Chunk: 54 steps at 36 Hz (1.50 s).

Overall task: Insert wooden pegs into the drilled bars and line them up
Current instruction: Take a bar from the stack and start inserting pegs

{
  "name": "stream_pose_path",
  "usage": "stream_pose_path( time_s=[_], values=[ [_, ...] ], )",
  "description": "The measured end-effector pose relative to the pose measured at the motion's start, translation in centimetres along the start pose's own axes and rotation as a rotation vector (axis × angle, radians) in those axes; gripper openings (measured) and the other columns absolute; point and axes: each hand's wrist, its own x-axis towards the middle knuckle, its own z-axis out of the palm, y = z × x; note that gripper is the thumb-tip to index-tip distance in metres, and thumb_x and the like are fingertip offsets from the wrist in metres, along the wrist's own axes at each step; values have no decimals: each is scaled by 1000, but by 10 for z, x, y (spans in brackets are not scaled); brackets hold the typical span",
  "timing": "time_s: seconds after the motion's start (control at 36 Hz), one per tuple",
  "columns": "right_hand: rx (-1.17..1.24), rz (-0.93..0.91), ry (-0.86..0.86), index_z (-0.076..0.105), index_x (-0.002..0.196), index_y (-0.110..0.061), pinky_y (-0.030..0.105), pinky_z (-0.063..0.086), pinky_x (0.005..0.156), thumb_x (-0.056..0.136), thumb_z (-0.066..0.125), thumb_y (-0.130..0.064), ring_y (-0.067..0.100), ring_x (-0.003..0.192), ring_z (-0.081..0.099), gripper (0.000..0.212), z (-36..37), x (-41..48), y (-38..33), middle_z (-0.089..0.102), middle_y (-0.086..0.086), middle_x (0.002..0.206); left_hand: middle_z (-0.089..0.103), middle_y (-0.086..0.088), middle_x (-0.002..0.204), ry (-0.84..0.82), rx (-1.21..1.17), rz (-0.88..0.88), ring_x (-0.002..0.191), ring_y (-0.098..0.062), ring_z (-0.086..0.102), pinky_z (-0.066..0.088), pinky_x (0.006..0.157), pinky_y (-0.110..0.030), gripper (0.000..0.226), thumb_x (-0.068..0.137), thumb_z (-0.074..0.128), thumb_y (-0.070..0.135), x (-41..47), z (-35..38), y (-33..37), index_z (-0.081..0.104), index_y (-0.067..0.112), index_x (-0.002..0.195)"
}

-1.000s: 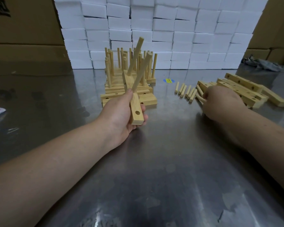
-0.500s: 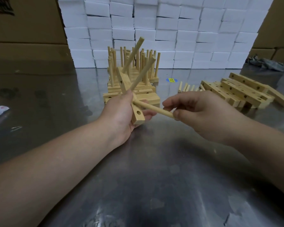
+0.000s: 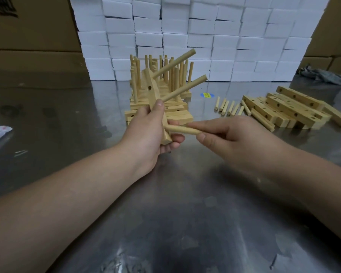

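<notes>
Head view. My left hand [image 3: 146, 133] grips the lower half of a drilled bar [image 3: 153, 93], thumb on its front face and fingers curled behind, holding it tilted above the steel table [image 3: 185, 213]. Two seated pegs [image 3: 185, 88] slant up and to the right from the bar, and an open hole [image 3: 150, 88] shows between them. My right hand [image 3: 230, 138] pinches a third peg [image 3: 182, 129] between thumb and fingertips; its far end meets the bar's lower part, beside my left fingers. Behind the bar stands a stack of finished bars [image 3: 177, 115] with upright pegs. To the right, loose pegs [image 3: 225, 105] lie just beside a pile of empty bars [image 3: 283, 107].
</notes>
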Motion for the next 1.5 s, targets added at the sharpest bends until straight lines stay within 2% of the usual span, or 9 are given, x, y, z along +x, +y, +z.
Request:
stream_pose_path(
  time_s=[0.17, 0.28, 0.42, 0.5, 0.64, 0.81, 1.0, 1.39, 1.5],
  values=[
    [0, 56, -23, 63, 107, -42, 12, 34, 44, 82, 50, -34, 4, 42, 43, 30, -1, -1, -3, 50, -22, 44, 56, 0, 57, 25, 41, -3, 32, -13, 47, 38, 37, -18, 28, 99, 32, 41, 1, 1, -1, 50, 22, 89],
    [-6, 70, -37, 57, 91, -50, 13, 35, 45, 80, 50, -37, 3, 42, 44, 18, -1, -3, -4, 52, -22, 46, 53, 0, 52, -11, 55, 28, 32, -14, 43, 33, 39, -19, 31, 100, 32, 29, -1, 0, -2, 54, 15, 84],
    [-41, 77, 13, 62, 91, -46, 31, 51, 71, 73, 43, -53, 9, 73, 64, 27, 0, -2, -12, 72, -4, 80, 54, 1, 48, -35, 39, 37, 36, -14, 43, 34, 42, -20, 30, 94, 33, 14, -2, 0, -2, 54, 11, 74],
    [-98, 58, 31, 68, 101, -41, 25, 45, 58, 73, 40, -54, 0, 61, 57, 42, 0, -2, -15, 66, -9, 65, 52, 0, 47, -32, 55, 55, 36, -15, 44, 36, 44, -23, 32, 95, 31, 14, -1, 0, -3, 53, 11, 71],
    [-213, -18, 52, 69, 101, -40, 22, 37, 51, 75, 36, -52, 8, 55, 53, 44, 0, -2, -21, 66, -6, 63, 53, 0, 44, -40, 100, 93, 42, -19, 53, 39, 53, -29, 31, 93, 31, 12, 3, 0, -7, 53, 12, 71],
    [-287, -61, 61, 69, 105, -35, 24, 38, 57, 84, 44, -44, 15, 74, 63, 34, -1, -4, -23, 71, -6, 81, 53, -1, 43, -45, 43, 79, 38, -18, 55, 39, 52, -28, 30, 92, 32, 11, 3, 1, -8, 54, 10, 72],
    [-290, -65, 31, 68, 109, -32, 29, 47, 62, 84, 38, -47, 16, 74, 63, 42, 0, -3, -25, 70, -6, 82, 51, -2, 44, -45, -81, 71, 36, -14, 54, 44, 39, -22, 32, 94, 33, 8, -1, 3, -3, 54, 6, 71],
    [-395, -188, 121, 70, 106, -27, 16, 31, 46, 86, 36, -50, 18, 58, 63, 46, 7, -4, -24, 70, -2, 69, 50, -3, 46, -56, -133, 86, 38, -11, 53, 48, 41, -23, 30, 95, 33, 8, -8, 4, 3, 53, 4, 74],
    [-281, -69, 88, 67, 110, -35, 17, 35, 52, 89, 42, -49, 14, 73, 65, 35, 9, -3, -24, 73, -6, 85, 51, -3, 48, -55, -93, 108, 40, -12, 55, 48, 42, -23, 28, 95, 32, 8, -7, 3, 2, 54, 6, 76]
  ],
)
